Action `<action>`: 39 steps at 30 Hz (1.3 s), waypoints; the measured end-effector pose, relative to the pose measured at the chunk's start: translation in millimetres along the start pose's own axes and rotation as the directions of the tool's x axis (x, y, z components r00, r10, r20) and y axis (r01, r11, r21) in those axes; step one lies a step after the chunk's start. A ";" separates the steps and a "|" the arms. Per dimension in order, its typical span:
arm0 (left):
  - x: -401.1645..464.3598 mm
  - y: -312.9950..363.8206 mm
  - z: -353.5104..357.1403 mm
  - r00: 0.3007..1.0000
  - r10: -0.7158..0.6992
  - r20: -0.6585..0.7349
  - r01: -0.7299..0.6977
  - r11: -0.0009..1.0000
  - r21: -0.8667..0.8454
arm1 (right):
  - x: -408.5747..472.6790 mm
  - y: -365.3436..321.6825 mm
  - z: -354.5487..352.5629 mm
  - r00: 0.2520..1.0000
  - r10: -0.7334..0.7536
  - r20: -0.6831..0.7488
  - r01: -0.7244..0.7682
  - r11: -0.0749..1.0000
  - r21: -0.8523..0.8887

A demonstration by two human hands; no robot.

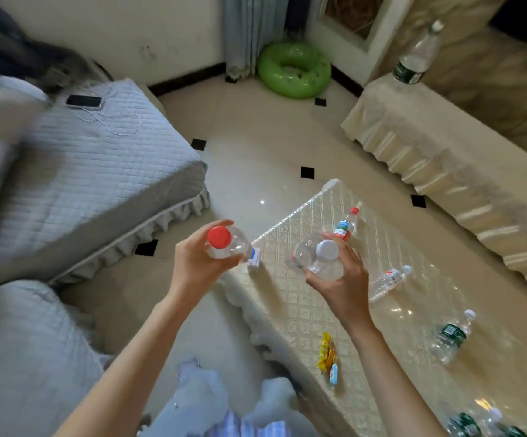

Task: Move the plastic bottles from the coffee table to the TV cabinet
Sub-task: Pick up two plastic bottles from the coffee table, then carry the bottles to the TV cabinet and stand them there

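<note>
1. Clear plastic, thin-walled and seemingly empty: these bottles should be very light, a little slick, and easy to dent if squeezed.
2. Left hand (194,266) is curled round a red-capped bottle (226,245), held above the floor just off the coffee table (290,313).
3. Right hand (339,280) grips a white-capped bottle (317,260) over the table, fingers wrapped round its body.
4. More bottles lie on the table: one red-capped (347,225), one small (388,280), one green-labelled (453,334), others at the lower edge.
5. One bottle (418,55) stands upright on the TV cabinet (429,159).
6. Best hold is probably mid-body or at the stiffer neck.
</note>
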State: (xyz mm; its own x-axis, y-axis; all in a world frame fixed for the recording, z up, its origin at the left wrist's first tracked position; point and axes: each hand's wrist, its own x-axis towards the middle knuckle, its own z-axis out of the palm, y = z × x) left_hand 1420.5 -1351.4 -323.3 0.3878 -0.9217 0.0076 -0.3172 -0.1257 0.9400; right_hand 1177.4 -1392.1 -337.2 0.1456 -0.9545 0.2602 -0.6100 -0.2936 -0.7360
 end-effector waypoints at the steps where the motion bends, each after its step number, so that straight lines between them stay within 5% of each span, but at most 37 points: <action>1: 1.5 -5.1 -16.9 1.000 0.003 -0.019 -0.003 1.000 -0.006 | 2.3 -14.4 12.4 1.000 0.003 -0.004 -0.003 1.000 0.012; 16: 75.9 -71.6 -164.0 0.984 -0.107 -0.142 0.104 0.994 -0.024 | 71.9 -110.3 175.5 0.994 0.077 0.078 -0.086 0.989 0.121; 26: 231.4 -83.3 -158.3 0.989 -0.105 -0.103 0.110 0.993 0.042 | 206.0 -97.5 243.0 0.993 0.071 0.096 -0.080 0.992 0.096; 39: 435.8 -43.5 -89.6 0.982 0.083 0.168 -0.118 0.969 0.217 | 358.6 -49.0 233.6 0.979 0.195 -0.066 -0.190 0.979 0.071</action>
State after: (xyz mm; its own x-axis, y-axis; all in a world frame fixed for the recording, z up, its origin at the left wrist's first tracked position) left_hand 1680.8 -1714.7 -330.4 0.2096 -0.9774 0.0278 -0.5411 -0.0923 0.8359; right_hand 1441.5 -1732.1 -353.9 -0.0279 -0.9880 0.1522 -0.5701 -0.1093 -0.8143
